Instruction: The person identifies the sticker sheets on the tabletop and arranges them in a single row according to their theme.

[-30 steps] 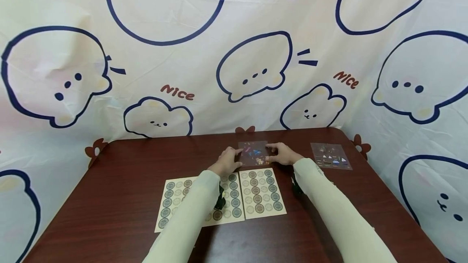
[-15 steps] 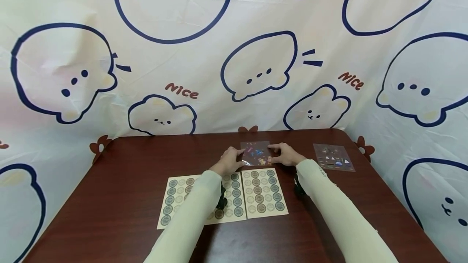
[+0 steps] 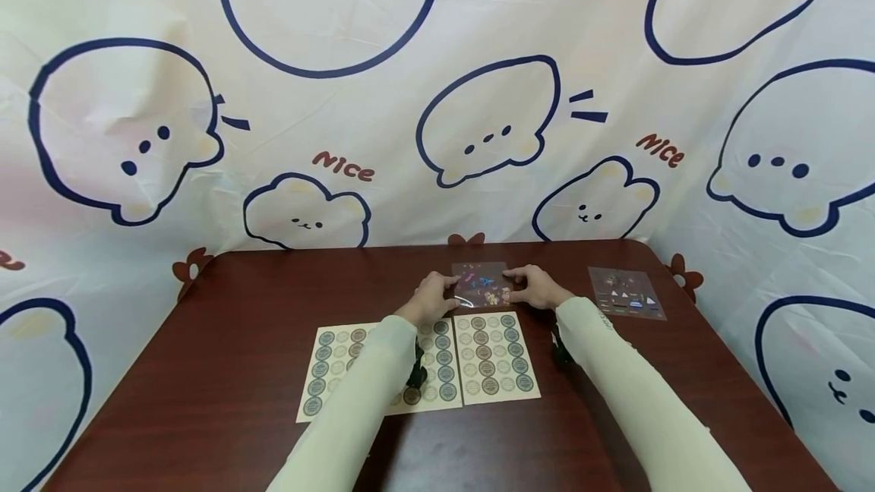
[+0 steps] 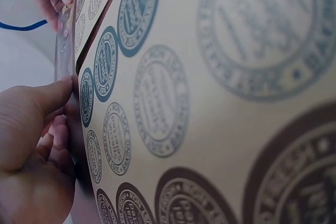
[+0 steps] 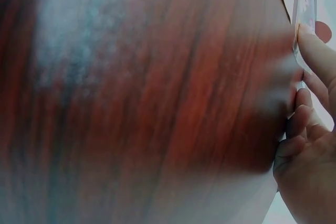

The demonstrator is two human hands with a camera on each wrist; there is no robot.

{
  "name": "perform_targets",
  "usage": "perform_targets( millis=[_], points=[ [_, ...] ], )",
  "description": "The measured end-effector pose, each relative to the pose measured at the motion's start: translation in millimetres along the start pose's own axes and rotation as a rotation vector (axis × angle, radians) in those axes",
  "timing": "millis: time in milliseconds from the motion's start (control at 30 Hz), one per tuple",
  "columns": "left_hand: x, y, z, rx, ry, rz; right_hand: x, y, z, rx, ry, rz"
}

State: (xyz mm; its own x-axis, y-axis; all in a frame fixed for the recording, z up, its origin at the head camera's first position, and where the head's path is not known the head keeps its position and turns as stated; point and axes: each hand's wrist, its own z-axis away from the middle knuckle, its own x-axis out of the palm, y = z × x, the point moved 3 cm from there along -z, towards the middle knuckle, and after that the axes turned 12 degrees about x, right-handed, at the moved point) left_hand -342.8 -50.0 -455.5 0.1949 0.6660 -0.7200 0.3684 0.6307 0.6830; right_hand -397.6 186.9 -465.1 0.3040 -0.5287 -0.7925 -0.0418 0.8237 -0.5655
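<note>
A small clear sticker sheet (image 3: pixel 481 285) with pink, blue and orange motifs lies near the back of the table. My left hand (image 3: pixel 429 298) holds its left edge between thumb and forefinger. Its right edge is held by my right hand (image 3: pixel 538 288), thumb towards me and forefinger farther back. In the left wrist view, the left thumb touches the sheet's edge (image 4: pixel 64 59), the other fingers curled below. The right wrist view has the right thumb on the clear sheet (image 5: pixel 305 9), the remaining fingers bent. Just in front lie two cream sheets of round labels, the right one (image 3: pixel 495 355) fully visible.
My left forearm partly covers the left cream label sheet (image 3: pixel 314 384). Another clear sticker sheet (image 3: pixel 627 293), with small white and blue shapes, lies at the back right of the dark wooden table (image 3: pixel 225 370). A cartoon-printed curtain (image 3: pixel 390 120) stands behind the table.
The head view has turned slightly, so everything sits a little farther right in it. Both hands stay at the clear sheet's edges, with little visible movement.
</note>
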Motion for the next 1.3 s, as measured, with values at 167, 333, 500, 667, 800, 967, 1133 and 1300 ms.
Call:
perform_targets(
  millis=[167, 333, 500, 667, 800, 967, 1133, 1300],
  points=[
    [1.0, 1.0, -0.6, 0.003, 0.001, 0.002, 0, -2, 1.8, 0.004, 0.022, -0.018],
    [1.0, 0.2, -2.8, 0.004, 0.023, 0.002, 0, -7, 3.2, -0.004, 0.045, -0.033],
    [3.2, -1.1, -2.2, 0.007, 0.029, -0.005, 3, -8, 4.5, 0.017, 0.045, -0.048],
    [4.6, -1.0, -1.8, -0.004, 0.048, 0.048, 5, -8, 5.3, 0.022, 0.04, -0.069],
    [4.1, -0.9, -2.6, -0.016, 0.068, 0.069, 5, -9, 5.2, 0.018, 0.04, -0.086],
    [5.8, -2.5, -3.3, -0.022, 0.076, 0.069, 5, -9, 5.8, 0.032, 0.039, -0.084],
    [6.4, -4.5, -2.7, -0.021, 0.085, 0.066, 5, -10, 7.3, 0.025, 0.03, -0.096],
    [6.5, -3.9, -4.3, -0.012, 0.094, 0.057, 4, -10, 7.5, 0.016, 0.029, -0.11]
  ],
)
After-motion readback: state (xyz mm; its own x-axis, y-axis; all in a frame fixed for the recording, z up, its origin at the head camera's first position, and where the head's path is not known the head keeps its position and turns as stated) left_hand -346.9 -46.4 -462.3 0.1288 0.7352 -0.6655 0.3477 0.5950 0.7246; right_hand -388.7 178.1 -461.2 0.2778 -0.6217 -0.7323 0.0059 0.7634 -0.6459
